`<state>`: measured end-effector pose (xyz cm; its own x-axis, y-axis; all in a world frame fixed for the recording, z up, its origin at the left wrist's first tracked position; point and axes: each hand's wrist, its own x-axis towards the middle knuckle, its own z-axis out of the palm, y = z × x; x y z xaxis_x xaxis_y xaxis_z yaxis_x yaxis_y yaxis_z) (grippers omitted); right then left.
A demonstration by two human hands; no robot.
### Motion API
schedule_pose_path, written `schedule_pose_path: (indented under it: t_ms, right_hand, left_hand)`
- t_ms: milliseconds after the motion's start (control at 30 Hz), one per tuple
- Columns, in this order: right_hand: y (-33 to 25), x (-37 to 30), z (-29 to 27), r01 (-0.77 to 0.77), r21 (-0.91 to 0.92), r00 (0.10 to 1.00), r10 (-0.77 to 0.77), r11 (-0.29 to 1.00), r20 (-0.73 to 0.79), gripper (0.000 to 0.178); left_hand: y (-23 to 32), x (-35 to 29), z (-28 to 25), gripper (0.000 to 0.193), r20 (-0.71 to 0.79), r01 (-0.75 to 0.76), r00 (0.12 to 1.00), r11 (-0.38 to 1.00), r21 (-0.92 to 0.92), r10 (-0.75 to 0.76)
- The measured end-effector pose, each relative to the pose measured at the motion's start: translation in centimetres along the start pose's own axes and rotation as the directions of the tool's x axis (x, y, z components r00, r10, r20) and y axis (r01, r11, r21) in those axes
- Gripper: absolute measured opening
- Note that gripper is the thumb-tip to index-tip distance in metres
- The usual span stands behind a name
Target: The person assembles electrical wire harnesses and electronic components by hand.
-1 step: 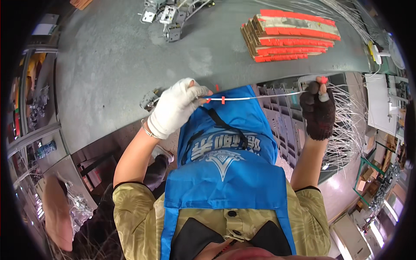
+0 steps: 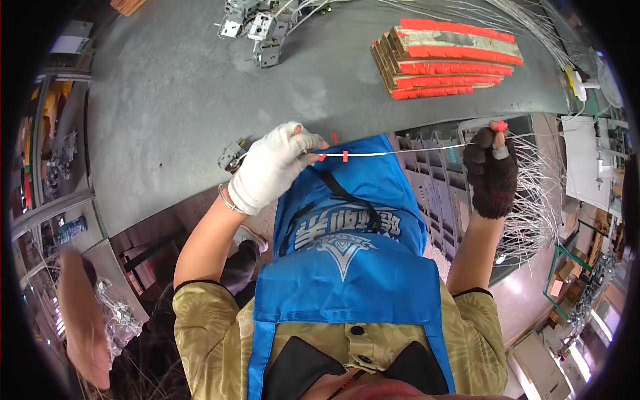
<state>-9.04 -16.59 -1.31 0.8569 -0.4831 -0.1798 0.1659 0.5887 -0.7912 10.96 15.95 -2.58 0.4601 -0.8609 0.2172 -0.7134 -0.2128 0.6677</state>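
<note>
White wire (image 2: 373, 155) — thin, red-tabbed | near-level, seemingly taut | between both hands (image 2: 277, 167)

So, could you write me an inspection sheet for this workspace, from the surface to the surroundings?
Surface: grey bench, pale smudges showing.
Things in hand: white wire, stretched between both hands, with a red tag on it.
Clutter: stack of red-edged strips; metal parts near the far edge; a small metal piece beside the left grip.
Grips: left grip, white-gloved, pinching the wire; right grip, dark-gloved, closed on it.
Cables: loose white wires bunched beside the right grip.
Surroundings: another person's arm at lower left.
</note>
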Motion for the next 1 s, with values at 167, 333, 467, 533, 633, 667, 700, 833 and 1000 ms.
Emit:
schedule_pose_path:
  t_ms: [167,333,467,533,633,667,700,833,1000]
  right_hand:
    - [-1.3,1.0,0.5,0.095,-0.019,0.995,-0.094,0.995,0.044,0.024]
    - [-2.3,0.9,1.4,0.142,0.033,0.989,-0.143,0.989,0.042,0.022]
    - [-2.3,1.4,1.1,0.149,0.028,0.986,-0.151,0.988,0.066,0.023]
    - [-2.2,1.6,1.0,0.148,0.031,0.987,-0.15,0.989,0.067,0.023]
    - [-2.2,1.7,0.8,0.149,0.036,0.987,-0.151,0.988,0.062,0.022]
    - [-2.3,1.7,0.8,0.151,0.04,0.986,-0.153,0.988,0.06,0.022]
    - [-2.3,1.7,0.9,0.149,0.039,0.987,-0.152,0.988,0.061,0.022]
    - [-2.5,1.4,1.4,0.156,0.032,0.985,-0.158,0.987,0.063,0.023]
    - [-2.6,1.5,1.5,0.161,0.012,0.977,-0.161,0.987,0.136,0.022]
  left_hand:
    - [0.7,0.9,-0.5,0.027,0.06,0.045,0.998,0.99,-0.137,-0.037]
    - [2.3,1.4,-1.4,0.025,0.048,0.149,0.989,0.966,-0.213,-0.142]
    - [2.3,1.7,-1.3,0.022,-0.011,0.133,0.99,0.962,-0.239,-0.14]
    - [1.9,1.7,-1.2,0.02,-0.021,0.119,0.992,0.961,-0.249,-0.128]
    - [1.6,1.9,-1.4,0.017,-0.018,0.101,0.994,0.955,-0.277,-0.111]
    - [1.7,2.0,-1.5,0.015,-0.007,0.1,0.994,0.95,-0.295,-0.106]
    - [1.8,2.1,-1.7,0.015,-0.008,0.101,0.994,0.95,-0.295,-0.108]
    - [2.1,2.8,-2.0,0.013,0.067,0.205,0.979,0.92,-0.334,-0.194]
    - [2.1,2.7,-1.8,0.019,0.248,0.533,0.841,0.663,-0.526,-0.48]
